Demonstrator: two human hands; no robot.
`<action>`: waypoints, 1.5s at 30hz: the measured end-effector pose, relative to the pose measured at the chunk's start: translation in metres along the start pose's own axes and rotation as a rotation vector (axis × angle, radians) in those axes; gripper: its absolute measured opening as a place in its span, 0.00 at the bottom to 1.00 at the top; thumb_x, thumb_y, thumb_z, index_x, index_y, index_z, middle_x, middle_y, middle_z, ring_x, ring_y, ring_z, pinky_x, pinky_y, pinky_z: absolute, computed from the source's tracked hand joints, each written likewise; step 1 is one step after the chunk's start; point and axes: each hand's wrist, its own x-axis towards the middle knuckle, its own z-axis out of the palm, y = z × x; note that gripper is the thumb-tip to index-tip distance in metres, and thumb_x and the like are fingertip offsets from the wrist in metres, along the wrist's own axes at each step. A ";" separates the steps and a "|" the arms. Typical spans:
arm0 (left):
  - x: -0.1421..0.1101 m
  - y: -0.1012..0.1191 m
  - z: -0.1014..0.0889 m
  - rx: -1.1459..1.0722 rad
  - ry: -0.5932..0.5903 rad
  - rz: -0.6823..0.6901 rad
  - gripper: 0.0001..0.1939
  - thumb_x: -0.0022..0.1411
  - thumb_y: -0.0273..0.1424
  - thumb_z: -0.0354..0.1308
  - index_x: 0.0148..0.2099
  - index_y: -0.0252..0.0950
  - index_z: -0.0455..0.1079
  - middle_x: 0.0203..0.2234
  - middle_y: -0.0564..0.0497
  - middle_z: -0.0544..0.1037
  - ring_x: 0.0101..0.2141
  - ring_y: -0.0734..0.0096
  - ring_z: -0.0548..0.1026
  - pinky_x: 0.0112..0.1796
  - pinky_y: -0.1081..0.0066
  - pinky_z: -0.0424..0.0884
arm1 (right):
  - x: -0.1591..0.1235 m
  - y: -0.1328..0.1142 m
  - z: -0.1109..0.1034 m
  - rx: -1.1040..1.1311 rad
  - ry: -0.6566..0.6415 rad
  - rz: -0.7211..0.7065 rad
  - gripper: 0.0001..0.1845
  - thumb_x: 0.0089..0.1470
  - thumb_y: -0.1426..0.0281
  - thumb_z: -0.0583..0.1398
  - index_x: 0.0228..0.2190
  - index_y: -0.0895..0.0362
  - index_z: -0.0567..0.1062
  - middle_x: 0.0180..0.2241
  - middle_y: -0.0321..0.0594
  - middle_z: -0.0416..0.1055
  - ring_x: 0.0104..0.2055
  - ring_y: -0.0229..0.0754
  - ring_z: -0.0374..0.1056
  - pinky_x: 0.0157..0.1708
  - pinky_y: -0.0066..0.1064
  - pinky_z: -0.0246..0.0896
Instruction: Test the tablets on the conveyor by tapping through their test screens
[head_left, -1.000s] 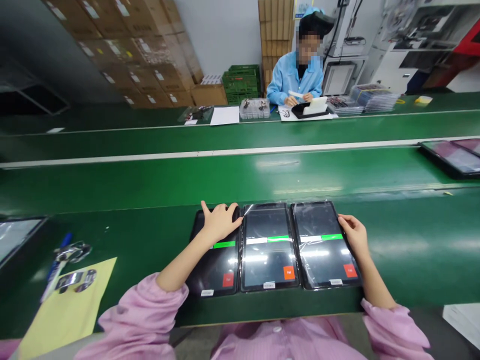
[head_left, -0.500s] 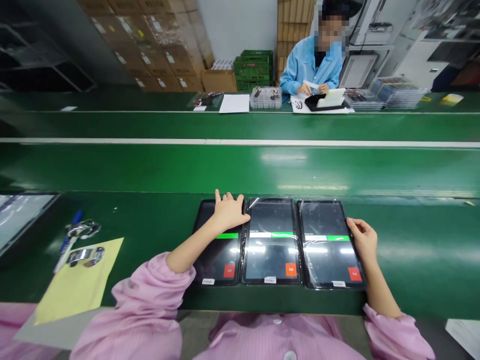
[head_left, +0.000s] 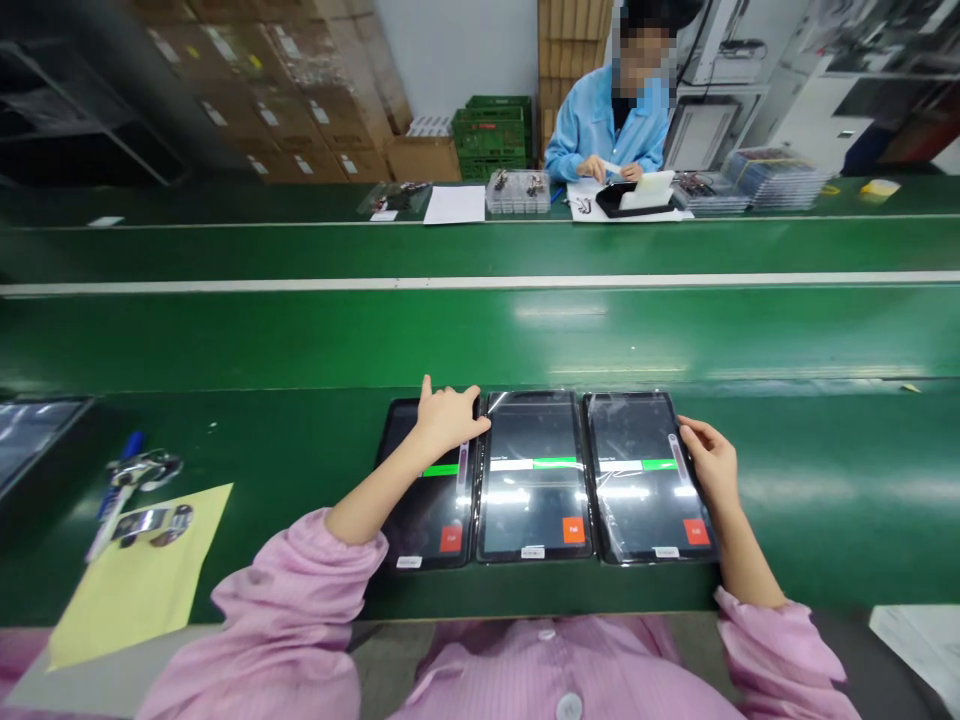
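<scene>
Three tablets lie side by side, screens up: a left tablet (head_left: pixel 424 510), a middle tablet (head_left: pixel 536 510) and a right tablet (head_left: pixel 645 510). Each screen has a green block and a red block; the left and right ones also show a narrow upright slider. My left hand (head_left: pixel 448 417) rests over the top of the left tablet, fingers spread, thumb at its right edge beside the middle tablet. With fingertips and thumb drawn together, my right hand (head_left: pixel 711 462) grips the right tablet's upper right edge. Some of its fingertips are hidden.
Yellow paper (head_left: pixel 150 580) lies at left with metal parts and a blue-capped pen (head_left: pixel 133 448). Another screen-like panel (head_left: pixel 34 435) is at the far left. Across the green belt (head_left: pixel 300 340), a person in blue (head_left: pixel 611 130) works beside plastic trays (head_left: pixel 517 192).
Narrow upright sliders have appeared on the left and right tablets' screens. Both hands keep their places on the tablets; the whole view has shifted slightly.
</scene>
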 end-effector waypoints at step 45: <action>0.050 0.075 0.006 -0.537 0.018 0.805 0.21 0.60 0.37 0.64 0.54 0.39 0.68 0.64 0.38 0.60 0.63 0.49 0.59 0.60 0.51 0.56 | 0.002 0.000 0.002 0.087 -0.098 0.017 0.30 0.38 0.46 0.69 0.35 0.56 0.76 0.33 0.43 0.76 0.37 0.50 0.71 0.40 0.39 0.67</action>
